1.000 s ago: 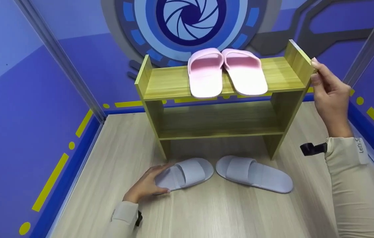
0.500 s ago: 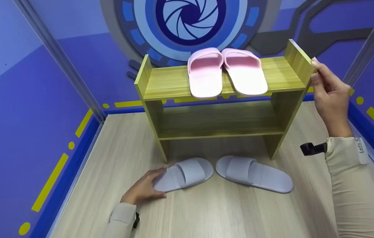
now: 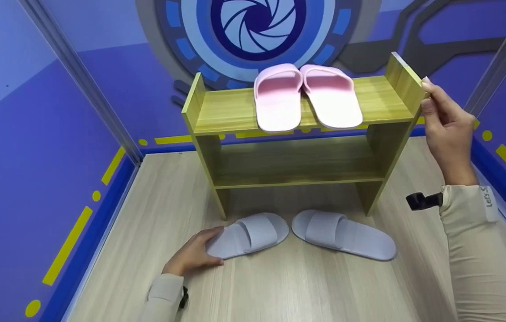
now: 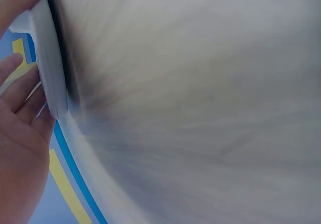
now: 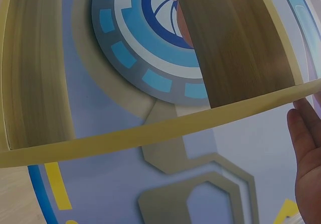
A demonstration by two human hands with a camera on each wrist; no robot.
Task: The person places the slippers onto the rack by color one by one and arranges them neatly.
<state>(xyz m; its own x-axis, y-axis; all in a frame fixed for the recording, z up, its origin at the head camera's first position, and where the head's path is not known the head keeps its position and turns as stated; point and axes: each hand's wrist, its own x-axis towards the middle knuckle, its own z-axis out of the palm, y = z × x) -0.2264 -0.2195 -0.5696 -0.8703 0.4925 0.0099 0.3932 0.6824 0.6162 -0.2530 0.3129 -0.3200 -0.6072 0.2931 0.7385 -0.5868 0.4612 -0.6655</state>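
Observation:
My left hand (image 3: 193,254) is at the heel of a light grey slipper (image 3: 257,232) on the floor. Its fingers lie along the far side and its thumb along the near side. In the left wrist view, fingers (image 4: 30,99) meet the slipper's heel edge (image 4: 52,66); some fingertips are hidden. Another grey slipper (image 3: 346,235) lies to the right, toes close to the first. With thumb and index finger, my right hand (image 3: 449,134) pinches the upper right side panel of a wooden shoe rack (image 3: 297,184). Two pink slippers (image 3: 279,112) stand side by side on its top shelf.
Blue patterned walls (image 3: 56,179) enclose the corner on the left, back and right. Pale wood flooring (image 3: 288,290) extends in front of the rack. The rack's middle shelf (image 3: 297,161) sits above the grey slippers.
My left hand has drawn back slightly to the left, showing more of the left grey slipper's heel. That slipper's toe, the rack and my right hand look unmoved.

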